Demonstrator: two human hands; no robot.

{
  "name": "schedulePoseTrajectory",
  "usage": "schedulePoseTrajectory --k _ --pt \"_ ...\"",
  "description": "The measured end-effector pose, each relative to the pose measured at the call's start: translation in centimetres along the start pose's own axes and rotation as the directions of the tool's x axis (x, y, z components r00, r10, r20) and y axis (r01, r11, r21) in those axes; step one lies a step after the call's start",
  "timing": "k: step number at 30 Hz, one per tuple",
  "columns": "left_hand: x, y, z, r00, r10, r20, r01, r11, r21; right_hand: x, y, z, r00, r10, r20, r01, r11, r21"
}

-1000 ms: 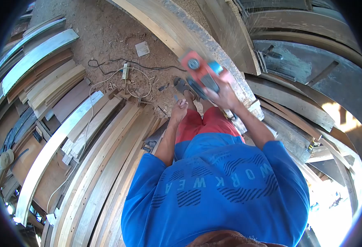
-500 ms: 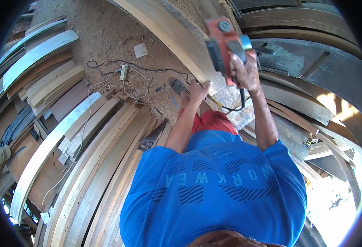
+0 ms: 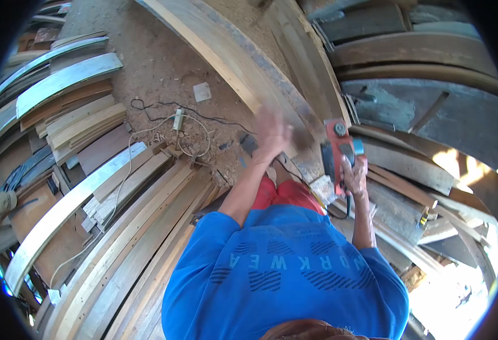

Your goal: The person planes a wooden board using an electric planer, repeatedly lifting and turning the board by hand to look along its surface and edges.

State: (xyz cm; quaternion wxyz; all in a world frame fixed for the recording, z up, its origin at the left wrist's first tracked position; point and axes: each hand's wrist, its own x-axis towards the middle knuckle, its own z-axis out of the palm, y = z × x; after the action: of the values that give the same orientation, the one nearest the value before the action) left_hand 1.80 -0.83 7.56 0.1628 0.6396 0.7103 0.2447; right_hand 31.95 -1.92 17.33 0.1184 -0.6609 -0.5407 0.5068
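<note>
My right hand (image 3: 355, 177) grips the rear handle of a red electric planer (image 3: 344, 148), which is over the near right end of a long thick wooden plank (image 3: 234, 54). Whether the planer's base touches wood is hidden. A dark power cord loops below that hand. My left hand (image 3: 272, 135) is smeared by motion above the plank's left edge, its fingers seeming stretched out, with nothing seen in it.
Long boards (image 3: 141, 226) are stacked at the left, beside curved pale planks (image 3: 70, 79). A white power strip (image 3: 178, 120) and cords lie on the dirt floor. Large dark planks (image 3: 430, 107) lean at the right. A sandaled foot (image 3: 249, 143) is below the plank.
The planer has come back toward my body and to the right in my right hand. My left hand has left the plank's near end and moved forward over its edge. The view has shifted slightly.
</note>
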Motion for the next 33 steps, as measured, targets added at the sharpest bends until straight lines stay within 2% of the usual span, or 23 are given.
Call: schedulePoseTrajectory --k 1,3,4,6,7,9,10,13,14,16,17,18,19,20,21,23,25,26,28,29,30,32,33 --pt "1.7 1.2 0.2 0.985 0.133 0.111 -0.133 0.991 -0.01 -0.3 1.0 0.2 1.0 0.003 -0.009 -0.004 0.999 -0.049" --pt "3.4 1.8 2.8 0.927 0.279 0.251 -0.29 0.957 0.006 -1.0 1.7 0.5 1.0 0.027 0.015 -0.026 0.999 -0.042" --pt "4.2 2.0 2.6 0.896 0.254 0.365 -0.299 0.952 0.07 -1.3 1.1 0.6 0.999 0.04 0.016 -0.039 0.996 -0.082" --pt "4.2 2.5 1.9 0.801 0.158 0.578 -0.316 0.931 0.184 -1.6 0.8 0.7 0.996 0.073 0.045 -0.073 0.997 -0.009" --pt "3.8 2.6 1.6 0.812 0.142 0.566 -0.288 0.941 0.177 -2.0 -0.1 0.7 0.99 0.126 0.054 -0.127 0.992 0.015" --pt "2.9 2.5 1.3 0.827 0.121 0.549 -0.243 0.958 0.154 -1.6 1.2 1.3 0.997 0.059 0.038 -0.061 0.997 0.037" --pt "1.9 1.9 1.6 0.838 0.117 0.532 -0.228 0.963 0.146 -1.8 1.5 1.4 0.999 0.032 0.034 -0.034 0.999 0.043" --pt "-1.1 -0.1 0.4 0.909 0.211 0.358 -0.279 0.948 0.151 -2.1 0.7 1.4 0.992 0.114 0.061 -0.117 0.992 0.041" --pt "-1.8 -0.5 -0.9 0.937 0.186 0.294 -0.216 0.973 0.075 -1.7 2.5 1.8 1.0 0.009 0.03 -0.01 1.0 0.009" --pt "-4.1 -1.8 -2.3 0.997 -0.07 -0.011 0.071 0.989 0.131 -1.5 1.9 1.6 0.999 0.027 0.035 -0.028 0.999 0.041" --pt "-5.0 -2.4 -2.2 0.966 -0.2 -0.165 0.221 0.968 0.12 -1.5 1.2 1.4 0.998 0.038 0.041 -0.04 0.998 0.054" --pt "-5.4 -2.9 -1.6 0.876 -0.467 -0.118 0.471 0.882 0.009 -1.5 0.2 1.4 0.998 0.047 0.044 -0.05 0.995 0.083" --pt "-5.8 -3.5 -0.6 0.72 -0.693 -0.038 0.688 0.72 -0.087 -1.0 0.0 1.7 0.999 -0.005 0.048 0.002 0.997 0.073" --pt "-6.4 -4.0 0.5 0.632 -0.767 0.109 0.764 0.593 -0.253 -0.7 -0.1 1.9 0.997 -0.055 0.054 0.052 0.997 0.06" --pt "-7.0 -4.5 1.8 0.521 -0.815 0.253 0.83 0.416 -0.371 -0.3 -0.3 1.8 0.992 -0.106 0.065 0.103 0.994 0.043" --pt "-8.4 -5.4 4.0 0.606 -0.589 0.534 0.717 0.115 -0.687 0.6 -1.4 2.0 0.988 -0.078 0.134 0.074 0.997 0.036" --pt "-8.7 -5.2 3.0 0.615 -0.617 0.49 0.761 0.303 -0.574 1.3 -3.6 2.6 0.979 -0.086 0.184 0.077 0.996 0.054" --pt "-8.9 -5.3 2.4 0.622 -0.63 0.465 0.771 0.392 -0.502 2.6 -1.8 3.5 0.969 -0.165 0.186 0.158 0.986 0.053" --pt "-10.3 -4.8 1.1 0.604 -0.725 0.331 0.796 0.53 -0.292 3.3 -3.2 4.1 0.955 -0.191 0.227 0.184 0.982 0.049" --pt "-11.0 -4.6 0.3 0.599 -0.746 0.29 0.801 0.557 -0.221 3.5 -4.2 4.4 0.947 -0.203 0.247 0.198 0.979 0.046" --pt "-11.4 -4.1 -1.0 0.592 -0.766 0.25 0.805 0.574 -0.148 3.4 -5.0 5.0 0.954 -0.155 0.257 0.141 0.987 0.072" --pt "-10.9 -0.9 -6.9 0.577 -0.781 0.239 0.814 0.575 -0.087 3.8 -5.1 5.4 0.947 -0.165 0.277 0.151 0.986 0.07" --pt "-10.9 -0.5 -7.6 0.587 -0.782 0.209 0.806 0.589 -0.058 3.9 -5.0 5.8 0.943 -0.17 0.285 0.156 0.985 0.07"
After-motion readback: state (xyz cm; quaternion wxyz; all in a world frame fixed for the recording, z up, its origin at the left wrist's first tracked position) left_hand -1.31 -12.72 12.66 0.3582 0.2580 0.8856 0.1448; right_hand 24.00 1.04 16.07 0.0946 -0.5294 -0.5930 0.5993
